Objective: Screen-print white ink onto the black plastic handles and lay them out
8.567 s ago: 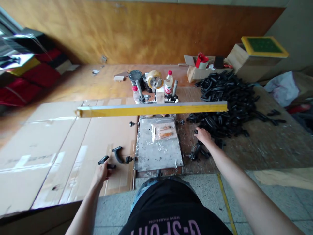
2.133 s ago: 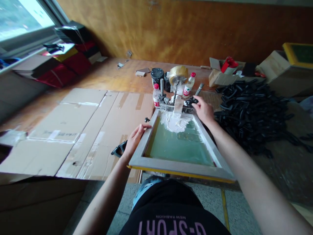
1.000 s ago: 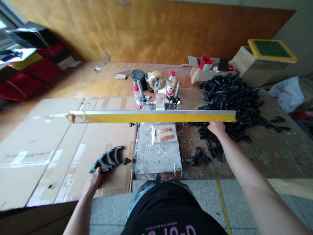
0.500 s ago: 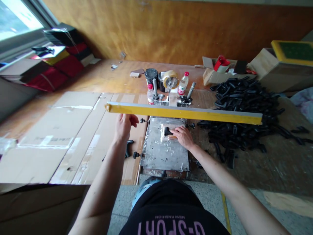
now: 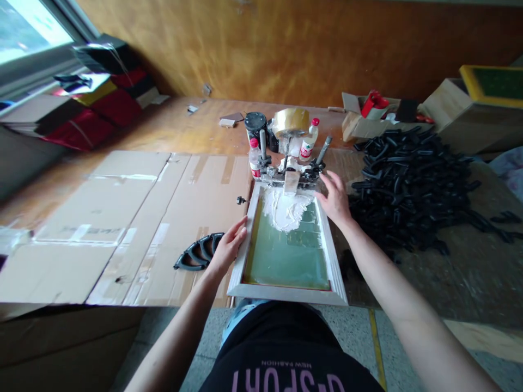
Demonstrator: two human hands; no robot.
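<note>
A silver-framed printing screen [image 5: 288, 294] lies flat in front of me, with green mesh and a patch of white ink [image 5: 286, 211] near its far end. My left hand [image 5: 231, 244] rests at the frame's left rail, fingers stretched out along the edge. Beside the upper right rail is my right hand [image 5: 334, 198], its fingers spread and holding nothing. A small pale block [image 5: 291, 183] stands at the far edge of the ink. Several black curved handle-like parts [image 5: 198, 253] lie in a row to the left of my left hand.
A metal hinge clamp [image 5: 292, 173] holds the screen's far end. Behind it stand a tape roll [image 5: 291, 122], red-capped bottles [image 5: 309, 140] and a black tub [image 5: 255, 125]. A heap of black parts [image 5: 412, 185] lies at right. Flattened cardboard [image 5: 122, 218] covers the left side.
The screen has swung down from its raised position over the metal plate. My right hand has left the black part on the plate and moved up and right. My left hand has come lower.
</note>
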